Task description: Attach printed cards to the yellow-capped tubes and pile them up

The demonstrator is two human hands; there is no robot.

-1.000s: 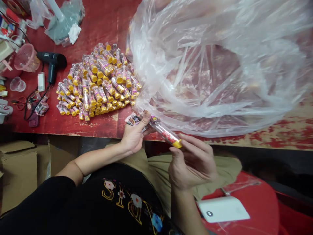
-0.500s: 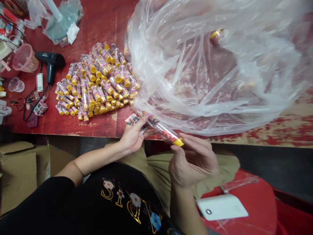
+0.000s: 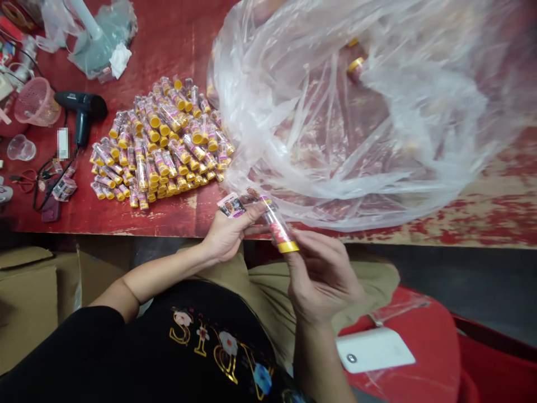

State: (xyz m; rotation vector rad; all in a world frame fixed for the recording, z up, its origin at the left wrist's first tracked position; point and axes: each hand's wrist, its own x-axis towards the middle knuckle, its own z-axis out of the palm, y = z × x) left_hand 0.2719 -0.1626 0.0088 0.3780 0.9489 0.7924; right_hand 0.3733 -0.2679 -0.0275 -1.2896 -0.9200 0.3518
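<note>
Between my hands is a clear plastic tube [image 3: 277, 226] with a yellow cap and red-and-white contents, tilted with its cap toward me. My right hand [image 3: 321, 274] is closed on the cap end, thumb and fingers on either side. My left hand [image 3: 229, 232] is closed on small printed labels [image 3: 231, 206] with pictures on them, its thumb at the tube's upper end. Whether the left fingers also grip the tube is hard to see. Beyond the left hand lies a heap of similar yellow-capped tubes [image 3: 161, 145] with pink and purple printing.
A large clear plastic bag [image 3: 268, 129] with some yellow-capped tubes inside covers the table's right side. Left on the red table [image 3: 176, 33] are a hair dryer [image 3: 81, 109], a pink basket [image 3: 37, 103] and red-handled scissors [image 3: 27, 180]. A white device [image 3: 377, 350] rests on a red stool [image 3: 436, 341].
The tube has turned more upright in view, its cap moving left along with my right hand. More of the printed labels shows above my left thumb. The whole view has shifted slightly.
</note>
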